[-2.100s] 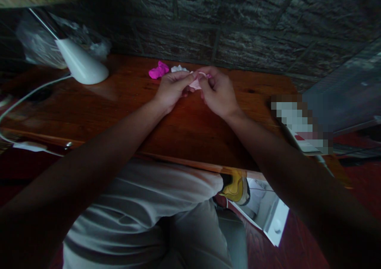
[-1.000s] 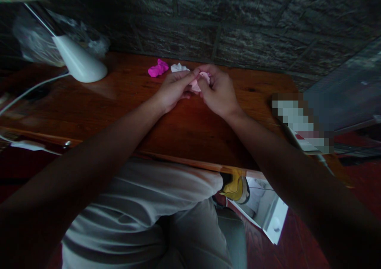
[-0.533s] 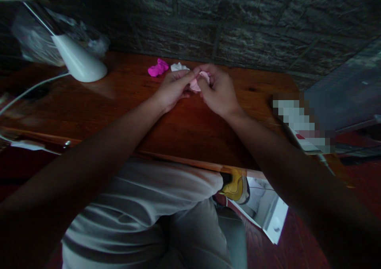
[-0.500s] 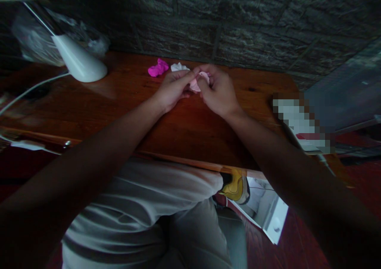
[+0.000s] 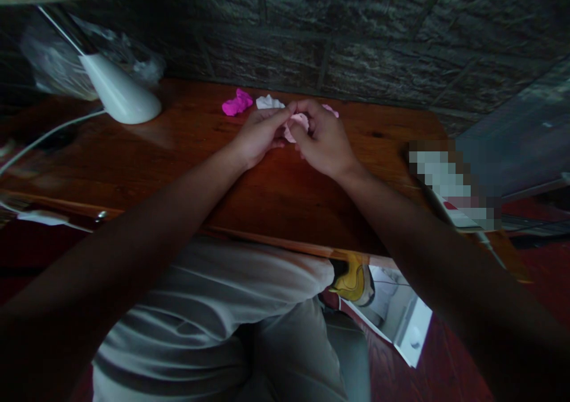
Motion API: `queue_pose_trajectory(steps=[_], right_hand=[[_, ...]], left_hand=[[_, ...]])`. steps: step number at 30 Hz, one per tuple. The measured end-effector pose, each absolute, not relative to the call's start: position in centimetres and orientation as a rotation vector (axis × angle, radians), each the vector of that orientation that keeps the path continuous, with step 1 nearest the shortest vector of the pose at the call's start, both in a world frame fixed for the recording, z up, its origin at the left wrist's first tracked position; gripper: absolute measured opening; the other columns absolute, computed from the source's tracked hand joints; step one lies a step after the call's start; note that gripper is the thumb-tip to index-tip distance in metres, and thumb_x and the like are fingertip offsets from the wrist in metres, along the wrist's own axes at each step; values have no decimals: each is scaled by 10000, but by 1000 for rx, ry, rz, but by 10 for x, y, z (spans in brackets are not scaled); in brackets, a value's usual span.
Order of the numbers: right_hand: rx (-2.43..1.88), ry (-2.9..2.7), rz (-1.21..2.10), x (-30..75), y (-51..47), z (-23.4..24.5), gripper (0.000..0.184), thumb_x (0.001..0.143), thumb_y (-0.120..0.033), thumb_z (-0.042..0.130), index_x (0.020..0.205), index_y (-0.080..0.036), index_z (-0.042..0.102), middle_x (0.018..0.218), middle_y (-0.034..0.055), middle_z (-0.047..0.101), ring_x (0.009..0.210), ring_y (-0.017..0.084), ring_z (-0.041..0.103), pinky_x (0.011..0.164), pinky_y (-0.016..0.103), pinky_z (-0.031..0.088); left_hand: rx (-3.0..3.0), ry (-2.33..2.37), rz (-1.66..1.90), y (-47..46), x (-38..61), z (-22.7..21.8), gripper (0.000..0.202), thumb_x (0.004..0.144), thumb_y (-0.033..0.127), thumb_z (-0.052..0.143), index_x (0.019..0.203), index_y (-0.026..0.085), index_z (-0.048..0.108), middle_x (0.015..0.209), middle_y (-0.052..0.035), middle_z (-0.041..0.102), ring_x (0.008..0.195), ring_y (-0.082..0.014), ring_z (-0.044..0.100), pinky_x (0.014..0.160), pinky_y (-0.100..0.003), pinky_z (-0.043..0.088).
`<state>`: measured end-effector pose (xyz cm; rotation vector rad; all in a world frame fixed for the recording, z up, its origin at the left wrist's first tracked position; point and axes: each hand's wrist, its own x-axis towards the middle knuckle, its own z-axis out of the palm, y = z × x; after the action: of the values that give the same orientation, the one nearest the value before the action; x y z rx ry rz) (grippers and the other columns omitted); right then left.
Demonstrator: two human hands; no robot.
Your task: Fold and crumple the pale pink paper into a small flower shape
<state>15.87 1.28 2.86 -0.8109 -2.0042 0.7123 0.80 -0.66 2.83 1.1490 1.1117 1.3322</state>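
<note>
Both hands meet over the far middle of a wooden desk. My left hand and my right hand pinch a small pale pink lump between their fingertips, fingers curled round it. Just behind my hands lie a bright magenta lump and a white lump. Past my right hand's knuckles a bit of pale pink shows on the desk.
A white lamp base with its cable stands at the desk's back left, clear plastic bags behind it. A dark stone-pattern wall closes the back. A blurred box lies at the desk's right edge. A white drawer unit and a yellow shoe sit below.
My hands stay together on the pale pink lump, working it slightly. My right hand has shifted a little towards me, uncovering a bit of pale pink behind it.
</note>
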Motion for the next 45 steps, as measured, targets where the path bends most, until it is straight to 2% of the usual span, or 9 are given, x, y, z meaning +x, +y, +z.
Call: queue_pose_trajectory(steps=[5,10,16,22,28,37,45], right_hand=[[-798,-2021,673,159,13,29,92,989,-323,614,1050,-254,619,947,44,722,907,213,725,757,317,607],[-794,-2094,575,159,16,26,172,1029,-350,539,1137,-239,616,1005,63,721,997,241,719,853,369,608],[-789,-2098,571,159,17,24,202,1034,-380,520,1153,-246,613,993,62,725,983,244,724,839,387,614],[-779,-2107,630,160,17,24,242,1039,-420,514,1204,-258,585,1006,69,725,935,245,728,790,390,614],[-764,-2101,596,159,18,23,202,1036,-394,524,1160,-250,593,1052,77,713,1038,260,710,827,390,615],[-796,-2098,610,158,17,23,212,1035,-378,524,1166,-234,608,1074,80,713,1059,265,710,884,420,614],[-809,-2087,611,158,14,26,172,1024,-305,532,1153,-225,614,1091,75,723,1089,254,702,936,416,599]], left_hand=[[1140,1126,1312,-7,8,30,289,1002,359,596,818,146,658,758,-5,633,661,-77,635,629,-190,435],[1120,1095,1332,-8,10,31,298,970,397,646,817,142,647,742,-2,631,619,-74,600,593,-183,432],[1116,1111,1319,-10,11,33,319,1024,329,568,793,124,648,718,6,610,595,-54,591,608,-174,422],[1103,1093,1346,-9,11,31,294,995,343,615,796,128,649,704,3,639,589,-66,595,584,-166,447],[1108,1050,1355,-9,12,32,305,1017,297,579,774,122,644,663,9,617,546,-59,579,519,-156,408],[1114,1139,1360,-8,13,32,304,976,342,651,762,128,652,676,-2,634,565,-70,601,553,-162,440],[1149,1139,1360,-7,11,29,324,955,412,680,805,126,655,685,-8,647,594,-79,632,554,-153,471]])
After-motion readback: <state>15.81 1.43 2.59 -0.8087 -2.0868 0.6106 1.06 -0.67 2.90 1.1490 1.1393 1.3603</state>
